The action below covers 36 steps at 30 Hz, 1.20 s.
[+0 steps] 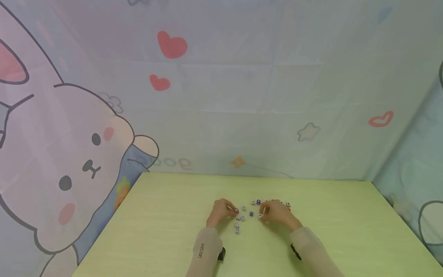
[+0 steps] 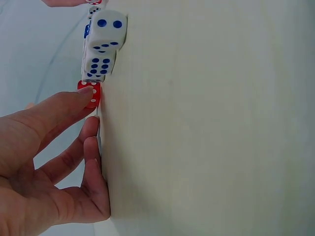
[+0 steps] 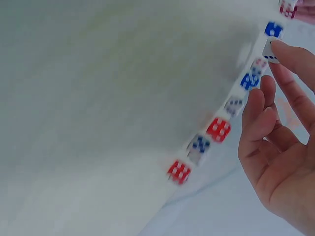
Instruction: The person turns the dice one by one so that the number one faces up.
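Note:
My left hand [image 1: 221,210] pinches a red die [image 2: 93,96] with white pips between thumb and fingers, low over the table. White dice [image 2: 104,42] with blue pips stand right beside it, one seeming stacked above another in the left wrist view. My right hand [image 1: 275,212] pinches a white die [image 3: 270,50] with dark pips between thumb and forefinger, its other fingers curled loosely. Between the hands lies a blue die [image 1: 251,214]. Around the right hand are several more dice, among them a red die [image 3: 219,129] and a blue die [image 3: 250,80].
The dice are on a pale yellow-green table [image 1: 155,231]. Two white dice, the nearer one [image 1: 237,231] and another just behind it, lie in front of the left hand. Behind the table hangs a cloth backdrop [image 1: 221,96] printed with a rabbit and hearts.

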### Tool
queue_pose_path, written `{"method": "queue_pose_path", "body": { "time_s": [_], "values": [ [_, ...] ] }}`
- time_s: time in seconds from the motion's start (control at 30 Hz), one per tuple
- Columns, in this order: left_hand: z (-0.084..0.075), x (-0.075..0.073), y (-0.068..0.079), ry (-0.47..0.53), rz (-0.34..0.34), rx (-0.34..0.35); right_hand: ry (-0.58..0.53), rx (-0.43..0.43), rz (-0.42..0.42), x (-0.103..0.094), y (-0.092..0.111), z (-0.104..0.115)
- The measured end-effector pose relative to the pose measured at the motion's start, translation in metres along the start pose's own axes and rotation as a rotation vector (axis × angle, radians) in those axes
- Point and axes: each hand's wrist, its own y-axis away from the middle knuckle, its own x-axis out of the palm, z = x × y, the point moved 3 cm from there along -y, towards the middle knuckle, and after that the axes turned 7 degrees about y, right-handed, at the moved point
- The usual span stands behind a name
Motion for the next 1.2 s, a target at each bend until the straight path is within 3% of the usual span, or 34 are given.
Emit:
{"method": "queue_pose_path", "body": {
  "time_s": [0.4, 0.97, 1.2],
  "values": [
    [-0.003, -0.002, 0.002, 0.000, -0.009, -0.009, 0.054, 0.102, -0.069, -0.035, 0.007, -0.030],
    [0.000, 0.002, 0.001, -0.010, -0.002, -0.002, 0.085, 0.178, -0.078, -0.024, 0.003, -0.041],
    [-0.002, -0.001, 0.001, 0.005, 0.001, -0.005, 0.081, 0.125, -0.102, -0.028, -0.001, -0.026]
  ]
}}
